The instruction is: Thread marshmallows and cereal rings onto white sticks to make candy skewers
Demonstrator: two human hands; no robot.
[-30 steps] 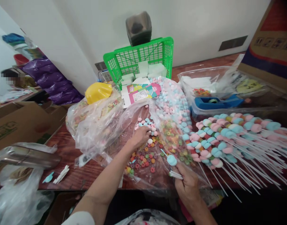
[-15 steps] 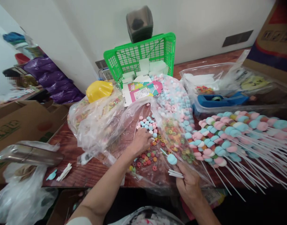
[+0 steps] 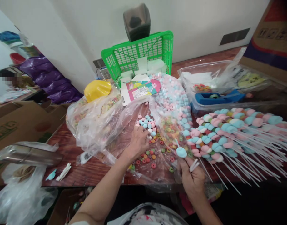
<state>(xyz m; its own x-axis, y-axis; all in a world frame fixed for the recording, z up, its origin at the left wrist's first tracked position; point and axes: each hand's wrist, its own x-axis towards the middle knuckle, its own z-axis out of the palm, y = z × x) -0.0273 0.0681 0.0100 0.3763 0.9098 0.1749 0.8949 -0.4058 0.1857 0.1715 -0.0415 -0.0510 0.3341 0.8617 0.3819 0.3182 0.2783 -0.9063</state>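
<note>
My left hand (image 3: 140, 140) reaches to the pile of pink, blue and white candies (image 3: 147, 122) on clear plastic; its fingertips touch the near edge of the pile, and what they pinch, if anything, is hidden. My right hand (image 3: 192, 175) is closed round several white sticks (image 3: 194, 165), one of them carrying a blue candy (image 3: 181, 152) near its upper end. Between the hands lie loose ring-shaped gummies (image 3: 148, 156). To the right of my right hand rests a heap of finished candy skewers (image 3: 224, 131) with white sticks pointing toward the front right.
A green basket (image 3: 168, 47) stands at the back. Bagged candies (image 3: 94, 115) with a yellow bowl (image 3: 97, 90) are on the left, near a steel flask (image 3: 28, 154). A clear tub (image 3: 204, 109) with a blue tape dispenser (image 3: 218, 98) sits right. Someone's head shows far left.
My right hand has moved right and turned, tilting the sticks and the blue candy. My left hand has shifted slightly left at the candy pile. The view has shifted a little.
</note>
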